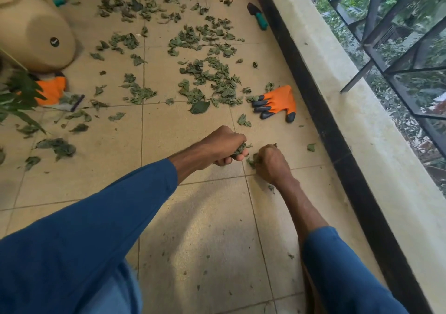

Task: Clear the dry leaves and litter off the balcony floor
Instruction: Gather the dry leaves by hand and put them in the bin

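Gathering by fistfuls | left hand (223, 144) clenches a leaf wad (239, 150); right hand (271, 163), just beside, curls on scraps (251, 161) at the balcony floor (193, 207) | near: crumbs (207, 257) only | far: dry leaves (212, 77) lie thickly scattered, most work left.

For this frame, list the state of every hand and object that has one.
dry leaves: mostly scattered over the tiles, uncollected.
left hand: grips a clump of dry leaves.
right hand: curled round dry leaves at the floor.
near orange glove: lying flat by the wall, unworn.
far orange glove: crumpled beside the pot.
beige pot: tipped on its side.
green-handled tool: lying along the wall base.
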Demonstrator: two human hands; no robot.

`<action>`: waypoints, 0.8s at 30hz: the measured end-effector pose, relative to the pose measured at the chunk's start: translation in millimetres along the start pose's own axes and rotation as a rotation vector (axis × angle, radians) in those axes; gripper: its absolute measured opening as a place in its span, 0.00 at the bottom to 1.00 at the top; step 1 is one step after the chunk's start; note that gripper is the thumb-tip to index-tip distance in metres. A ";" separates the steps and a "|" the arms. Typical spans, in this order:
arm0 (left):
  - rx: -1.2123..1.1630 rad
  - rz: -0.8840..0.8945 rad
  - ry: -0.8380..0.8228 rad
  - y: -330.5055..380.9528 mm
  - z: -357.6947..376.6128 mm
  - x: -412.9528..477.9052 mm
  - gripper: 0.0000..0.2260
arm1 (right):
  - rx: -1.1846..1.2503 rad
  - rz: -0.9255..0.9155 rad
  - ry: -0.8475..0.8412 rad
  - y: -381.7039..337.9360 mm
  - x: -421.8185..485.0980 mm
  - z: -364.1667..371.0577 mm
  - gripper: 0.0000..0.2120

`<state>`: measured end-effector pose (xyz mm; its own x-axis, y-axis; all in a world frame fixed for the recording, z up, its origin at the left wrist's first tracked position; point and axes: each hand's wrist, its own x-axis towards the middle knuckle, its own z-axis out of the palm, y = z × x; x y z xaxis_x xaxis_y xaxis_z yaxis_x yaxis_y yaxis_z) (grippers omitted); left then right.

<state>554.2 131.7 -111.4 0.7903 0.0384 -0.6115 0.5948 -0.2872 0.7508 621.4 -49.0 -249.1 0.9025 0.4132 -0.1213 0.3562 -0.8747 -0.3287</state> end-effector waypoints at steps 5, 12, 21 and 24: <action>0.012 0.000 0.003 -1.6 -3.1 -2.9 0.16 | 0.230 0.118 0.050 5.5 -15.4 10.1 0.08; 0.013 0.005 0.008 -0.1 -5.2 -6.0 0.16 | 0.412 0.289 0.167 36.8 -3.8 -22.2 0.13; 0.042 0.015 0.003 -2.7 -9.8 -11.0 0.16 | 0.266 0.300 0.036 36.9 33.5 -14.7 0.10; 0.054 0.004 0.010 -2.4 -10.0 -12.9 0.16 | 0.238 0.296 0.059 36.0 23.4 -5.7 0.13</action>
<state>544.0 141.5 -102.8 0.7946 0.0466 -0.6054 0.5828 -0.3384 0.7388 656.7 -72.3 -258.4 0.9728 0.1299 -0.1917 0.0181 -0.8679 -0.4964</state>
